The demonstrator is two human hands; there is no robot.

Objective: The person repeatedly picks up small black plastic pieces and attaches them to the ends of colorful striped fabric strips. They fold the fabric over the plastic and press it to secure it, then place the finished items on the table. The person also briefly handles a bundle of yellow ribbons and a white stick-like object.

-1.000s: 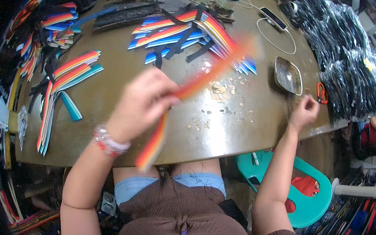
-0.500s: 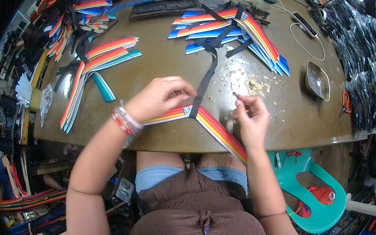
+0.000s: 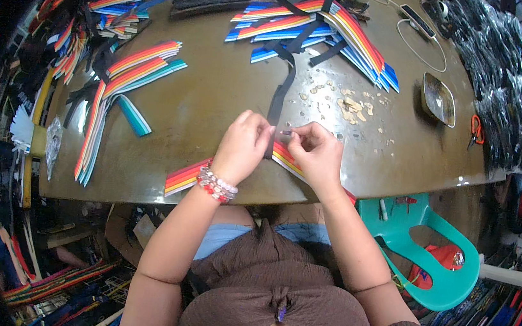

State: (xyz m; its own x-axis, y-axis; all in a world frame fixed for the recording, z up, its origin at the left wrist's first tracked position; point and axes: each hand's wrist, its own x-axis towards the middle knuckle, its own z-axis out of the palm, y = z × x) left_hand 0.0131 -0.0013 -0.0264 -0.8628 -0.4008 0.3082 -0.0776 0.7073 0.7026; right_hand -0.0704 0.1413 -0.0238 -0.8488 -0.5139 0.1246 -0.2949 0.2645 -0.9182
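The band (image 3: 185, 177) lies at the table's (image 3: 231, 89) near edge, bent into a shallow V: its peak points away from the person, one limb slants down to the left and the other down to the right, its end by the rim. From the peak a black strap (image 3: 277, 103) runs away, nearly straight, up to the striped pile (image 3: 356, 35) beyond the band.

Over the band's peak, both wrists are raised and the fingers turned inward. The right hand (image 3: 318, 157) pinches a dark bit (image 3: 286, 132) between thumb and finger; the left hand (image 3: 242, 145) has its fingertips at the strap, whether gripping it I cannot tell. The hands and forearms hide much of both limbs.

Left of the band lies a bundle (image 3: 109, 91); beyond it to the right, flakes (image 3: 351, 106), a dish (image 3: 439, 99) and scissors (image 3: 476, 131).
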